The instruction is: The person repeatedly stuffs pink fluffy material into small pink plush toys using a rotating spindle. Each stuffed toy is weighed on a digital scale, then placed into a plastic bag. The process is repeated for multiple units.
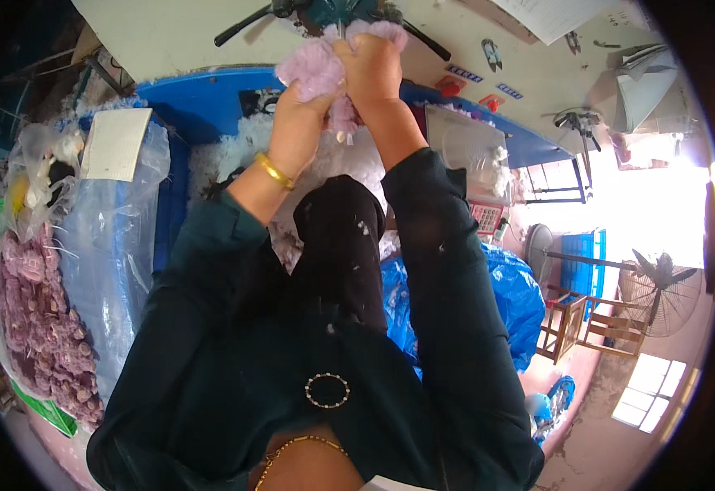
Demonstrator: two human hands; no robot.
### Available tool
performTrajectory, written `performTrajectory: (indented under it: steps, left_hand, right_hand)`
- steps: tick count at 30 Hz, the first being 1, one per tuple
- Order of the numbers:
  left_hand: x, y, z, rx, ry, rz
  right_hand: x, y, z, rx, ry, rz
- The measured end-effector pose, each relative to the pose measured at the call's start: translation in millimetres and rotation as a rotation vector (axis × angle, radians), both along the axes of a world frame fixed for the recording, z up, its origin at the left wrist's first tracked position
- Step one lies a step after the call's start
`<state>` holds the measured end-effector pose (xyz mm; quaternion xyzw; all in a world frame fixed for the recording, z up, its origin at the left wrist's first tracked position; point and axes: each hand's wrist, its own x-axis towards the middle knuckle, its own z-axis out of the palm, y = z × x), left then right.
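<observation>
Both my hands are raised at the top middle around a pale pink plush toy skin [318,69]. My left hand [296,123] grips its lower left side; a gold bangle sits on that wrist. My right hand [371,67] clutches its top right, pressed against a dark nozzle [337,12] of a stuffing machine. Small plush feet [342,124] dangle beneath the toy between my wrists. White fibre filling [239,151] lies heaped in a blue bin [202,102] right below my hands. My dark green sleeves and a black scarf fill the lower middle.
A clear plastic sack of pink plush pieces [42,327] lies at left, with a white card [114,143] on more plastic. A blue plastic bag [509,299], a scale with a clear bowl [476,159], a standing fan [660,290] and wooden chairs [590,323] are at right.
</observation>
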<state>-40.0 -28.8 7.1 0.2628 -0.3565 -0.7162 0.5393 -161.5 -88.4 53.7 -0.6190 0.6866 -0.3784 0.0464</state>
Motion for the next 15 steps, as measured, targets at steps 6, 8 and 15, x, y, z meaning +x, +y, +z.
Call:
performTrajectory:
  steps: [6, 8, 15]
  left_hand:
    - [15, -2, -20, -0.045, -0.178, -0.061]
    - [21, 25, -20, -0.110, -0.136, -0.142]
    - [39, 35, -5, 0.052, 0.404, -0.406]
  right_hand:
    - [6, 20, -20, -0.121, -0.008, 0.025]
    - [5, 43, -16, -0.106, -0.075, 0.069]
    - [-3, 55, -26, -0.255, -0.241, 0.285]
